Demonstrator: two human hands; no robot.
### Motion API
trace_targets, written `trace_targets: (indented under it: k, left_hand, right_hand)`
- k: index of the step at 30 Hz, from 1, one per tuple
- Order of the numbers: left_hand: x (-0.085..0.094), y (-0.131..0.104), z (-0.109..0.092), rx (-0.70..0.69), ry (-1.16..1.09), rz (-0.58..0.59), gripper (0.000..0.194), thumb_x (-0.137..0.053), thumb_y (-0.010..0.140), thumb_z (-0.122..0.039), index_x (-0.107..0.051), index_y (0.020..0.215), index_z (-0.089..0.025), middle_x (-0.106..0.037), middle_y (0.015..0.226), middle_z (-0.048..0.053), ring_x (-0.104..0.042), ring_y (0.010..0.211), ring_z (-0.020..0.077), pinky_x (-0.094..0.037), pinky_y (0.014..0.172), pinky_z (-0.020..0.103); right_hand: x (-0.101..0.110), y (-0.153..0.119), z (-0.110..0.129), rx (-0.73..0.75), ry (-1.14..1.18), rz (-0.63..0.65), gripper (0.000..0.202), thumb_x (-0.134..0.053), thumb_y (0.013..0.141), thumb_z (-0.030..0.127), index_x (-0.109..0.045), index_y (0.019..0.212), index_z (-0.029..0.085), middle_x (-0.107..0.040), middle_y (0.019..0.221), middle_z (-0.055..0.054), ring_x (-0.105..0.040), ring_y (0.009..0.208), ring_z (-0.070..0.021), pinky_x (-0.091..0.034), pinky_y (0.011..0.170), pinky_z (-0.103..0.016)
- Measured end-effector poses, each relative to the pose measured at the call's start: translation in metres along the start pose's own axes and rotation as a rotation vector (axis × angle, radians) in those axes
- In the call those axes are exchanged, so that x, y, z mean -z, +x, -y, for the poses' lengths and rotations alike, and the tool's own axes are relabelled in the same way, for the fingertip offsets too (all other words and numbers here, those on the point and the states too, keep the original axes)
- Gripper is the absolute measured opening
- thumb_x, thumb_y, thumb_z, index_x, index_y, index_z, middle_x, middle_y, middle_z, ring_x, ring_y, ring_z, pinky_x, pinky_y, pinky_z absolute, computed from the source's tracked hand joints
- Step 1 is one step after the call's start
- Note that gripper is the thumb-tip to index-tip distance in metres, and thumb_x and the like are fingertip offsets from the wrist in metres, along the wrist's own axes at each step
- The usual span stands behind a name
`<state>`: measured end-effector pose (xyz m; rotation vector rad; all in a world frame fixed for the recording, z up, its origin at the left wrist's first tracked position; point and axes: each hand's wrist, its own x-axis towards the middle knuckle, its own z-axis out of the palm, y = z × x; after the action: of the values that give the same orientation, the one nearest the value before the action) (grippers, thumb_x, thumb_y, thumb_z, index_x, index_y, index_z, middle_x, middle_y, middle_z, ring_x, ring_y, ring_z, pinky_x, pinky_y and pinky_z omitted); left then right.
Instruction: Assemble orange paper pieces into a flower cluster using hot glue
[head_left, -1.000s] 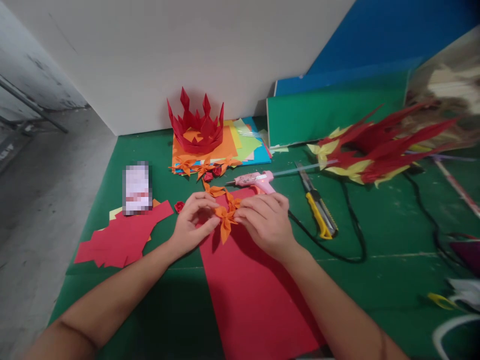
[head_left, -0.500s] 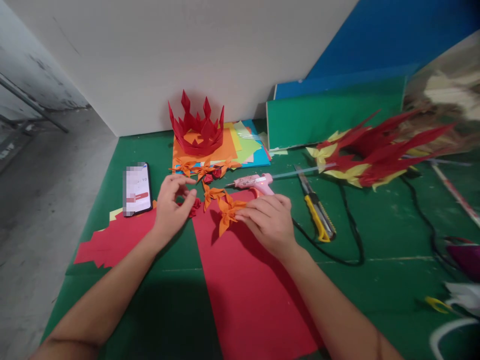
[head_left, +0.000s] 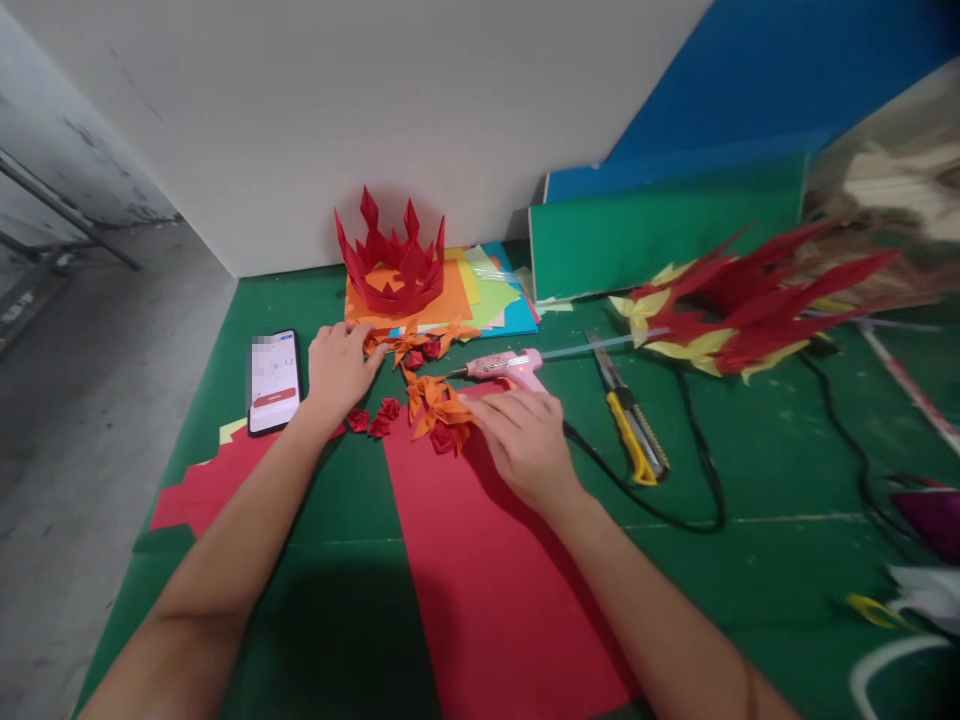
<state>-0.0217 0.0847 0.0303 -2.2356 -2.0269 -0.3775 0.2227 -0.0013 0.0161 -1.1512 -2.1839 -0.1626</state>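
Observation:
My right hand (head_left: 529,440) is closed in a pinch at the edge of an orange paper flower (head_left: 448,408), above the red sheet. A red paper rose (head_left: 444,438) shows against the flower's near side; I cannot tell whether they are joined. Farther back, my left hand (head_left: 341,368) has its finger and thumb around another orange paper flower (head_left: 371,342), partly hidden by the fingers. Between the hands lie more orange flowers (head_left: 409,340) and small red roses (head_left: 386,415). Just beyond my right hand rests a pink glue gun (head_left: 495,365) with a clear glue stick.
Behind the flowers, a red paper crown (head_left: 394,280) stands on coloured paper (head_left: 502,295). A phone (head_left: 274,385) lies left, beside red paper (head_left: 202,485). To the right are a yellow box cutter (head_left: 634,435) with its blade out, a black cord (head_left: 712,470) and a red-and-yellow crown (head_left: 720,310).
My left hand has moved away from me to the far-left orange flower. My right hand shifted slightly left with its flower, and a red rose now shows beside that flower.

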Motion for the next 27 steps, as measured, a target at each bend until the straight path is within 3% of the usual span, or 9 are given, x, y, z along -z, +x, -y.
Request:
trace_targets:
  k: [3,8,13,20,24,27]
  left_hand:
    - [-0.004,-0.003,0.002,-0.006,-0.020,0.004,0.027,-0.051,0.088,-0.033,-0.062,0.105,-0.015,-0.067,0.107,0.015,-0.057,0.101,0.0329,-0.042,0.087,0.044]
    - [-0.011,-0.009,0.012,-0.075,-0.155,-0.041,0.009,-0.051,0.084,-0.017,-0.057,0.090,-0.018,-0.067,0.101,0.011,-0.058,0.096,0.0293,-0.042,0.089,0.044]
    - [-0.022,-0.013,0.017,0.012,-0.282,-0.113,0.021,-0.054,0.080,-0.014,-0.052,0.101,-0.019,-0.065,0.098,0.013,-0.058,0.092,0.0309,-0.045,0.084,0.047]
    - [-0.030,-0.012,0.026,0.024,-0.500,-0.151,0.033,-0.057,0.076,-0.010,-0.052,0.108,-0.018,-0.066,0.100,0.011,-0.060,0.093,0.0263,-0.049,0.085,0.046]
    - [-0.023,-0.010,0.026,0.026,-0.646,-0.227,0.031,-0.058,0.075,-0.010,-0.056,0.105,-0.018,-0.065,0.103,0.008,-0.060,0.098,0.0228,-0.051,0.088,0.043]
    - [-0.014,-0.011,0.014,0.047,-0.919,-0.313,0.028,-0.061,0.077,-0.015,-0.057,0.105,-0.021,-0.063,0.111,0.006,-0.061,0.103,0.0186,-0.054,0.086,0.034]
  right_hand:
    - [0.003,-0.001,-0.007,-0.126,-0.019,-0.006,0.029,-0.045,0.093,0.018,-0.060,0.118,0.022,-0.069,0.103,-0.005,-0.058,0.096,-0.0198,-0.036,0.081,-0.035]
    - [-0.001,-0.006,-0.031,-0.407,-0.092,0.038,0.031,-0.048,0.090,0.032,-0.057,0.112,0.012,-0.064,0.105,-0.016,-0.055,0.094,-0.0290,-0.041,0.081,-0.041]
    - [-0.010,-0.014,-0.047,-0.543,-0.079,0.054,0.035,-0.053,0.085,0.033,-0.056,0.111,0.010,-0.064,0.100,-0.017,-0.056,0.087,-0.0291,-0.044,0.078,-0.041]
    - [-0.012,-0.018,-0.057,-0.480,-0.106,0.145,0.038,-0.046,0.090,0.041,-0.064,0.105,0.011,-0.065,0.095,-0.017,-0.057,0.088,-0.0302,-0.044,0.077,-0.042]
    - [-0.011,-0.018,-0.060,-0.476,-0.103,0.215,0.042,-0.041,0.092,0.038,-0.064,0.110,0.008,-0.065,0.093,-0.018,-0.058,0.086,-0.0299,-0.045,0.076,-0.042]
    - [-0.010,-0.017,-0.056,-0.521,-0.088,0.202,0.045,-0.037,0.093,0.038,-0.062,0.116,0.008,-0.062,0.091,-0.017,-0.058,0.086,-0.0297,-0.046,0.076,-0.042]
